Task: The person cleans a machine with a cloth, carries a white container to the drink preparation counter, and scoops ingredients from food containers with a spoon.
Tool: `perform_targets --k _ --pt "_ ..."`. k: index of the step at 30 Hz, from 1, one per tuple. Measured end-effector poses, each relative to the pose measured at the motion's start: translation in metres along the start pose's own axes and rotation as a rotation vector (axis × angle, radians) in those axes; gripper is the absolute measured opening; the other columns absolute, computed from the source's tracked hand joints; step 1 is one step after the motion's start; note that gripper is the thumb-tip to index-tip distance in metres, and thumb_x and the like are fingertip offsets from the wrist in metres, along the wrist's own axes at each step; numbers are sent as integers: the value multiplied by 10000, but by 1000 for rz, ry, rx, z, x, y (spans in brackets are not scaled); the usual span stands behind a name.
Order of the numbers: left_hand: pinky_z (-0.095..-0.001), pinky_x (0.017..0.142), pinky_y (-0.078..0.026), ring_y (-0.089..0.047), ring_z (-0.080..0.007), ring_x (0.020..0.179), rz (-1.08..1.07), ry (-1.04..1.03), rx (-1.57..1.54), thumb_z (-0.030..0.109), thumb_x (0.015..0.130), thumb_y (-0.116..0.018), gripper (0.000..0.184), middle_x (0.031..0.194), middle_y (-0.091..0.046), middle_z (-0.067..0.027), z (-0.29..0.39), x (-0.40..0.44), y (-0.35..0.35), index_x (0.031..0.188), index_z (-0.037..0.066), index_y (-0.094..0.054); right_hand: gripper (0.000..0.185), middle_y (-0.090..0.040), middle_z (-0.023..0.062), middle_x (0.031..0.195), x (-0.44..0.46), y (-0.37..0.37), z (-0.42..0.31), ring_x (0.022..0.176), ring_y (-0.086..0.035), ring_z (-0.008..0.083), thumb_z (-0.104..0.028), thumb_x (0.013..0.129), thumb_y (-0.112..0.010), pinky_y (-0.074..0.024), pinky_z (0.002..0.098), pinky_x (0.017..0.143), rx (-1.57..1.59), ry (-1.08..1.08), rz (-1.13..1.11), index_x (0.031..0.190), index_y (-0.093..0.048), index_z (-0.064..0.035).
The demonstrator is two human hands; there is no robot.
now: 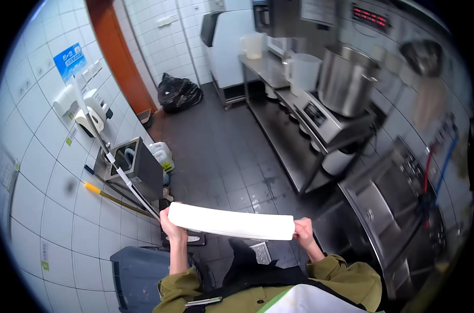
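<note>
A long white panel (232,221), smooth and slightly bowed, is held level across the front of my body; its exact kind cannot be made out. My left hand (173,227) is closed round its left end. At the opposite end, my right hand (304,231) grips the edge with the fingers bent, partly hidden behind it. Under the panel is the dark tiled floor, with a small floor drain (260,253) near my feet.
A grey bin (135,284) and long-handled mop pole (125,177) are at left, beside a steel mop sink (148,169). White jugs (161,154) and a black rubbish bag (178,94) lie beyond. At right are a steel bench (278,141), a large pot (346,81) and a steel sink (375,206).
</note>
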State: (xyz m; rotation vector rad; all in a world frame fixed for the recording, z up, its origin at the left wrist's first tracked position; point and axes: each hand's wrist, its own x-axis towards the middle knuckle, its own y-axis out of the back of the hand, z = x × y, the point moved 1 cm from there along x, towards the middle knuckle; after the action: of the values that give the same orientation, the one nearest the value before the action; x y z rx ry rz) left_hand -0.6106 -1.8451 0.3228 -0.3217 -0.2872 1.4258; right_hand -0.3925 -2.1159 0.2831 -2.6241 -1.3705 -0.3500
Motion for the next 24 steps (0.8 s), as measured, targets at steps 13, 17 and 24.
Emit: perform_targets --k 13,17,24 --pt "-269 639 -425 -562 -154 694 -66 112 21 201 827 -359 381 757 -615 -102 -90 400 -174 884 -87 -602 399 -377 45 387 393 -21 127 349 -343 115 -257 755 -412 -216 301 391 -430 182 303 475 -435 26" --pt "-266 641 -425 -563 -157 698 5 83 13 204 830 -346 393 759 -615 -102 -121 509 -210 893 -94 -595 387 -369 100 399 533 -24 168 348 -331 167 -262 741 -406 -212 327 413 -474 275 221 478 -428 21" --pt "-262 690 -427 -567 -164 750 207 -19 -45 181 834 -313 388 805 -613 -100 -144 695 -254 902 -76 -595 391 -422 91 483 780 -28 239 496 -431 212 -255 812 -338 -290 338 493 -345 127 -182 518 -449 -23"
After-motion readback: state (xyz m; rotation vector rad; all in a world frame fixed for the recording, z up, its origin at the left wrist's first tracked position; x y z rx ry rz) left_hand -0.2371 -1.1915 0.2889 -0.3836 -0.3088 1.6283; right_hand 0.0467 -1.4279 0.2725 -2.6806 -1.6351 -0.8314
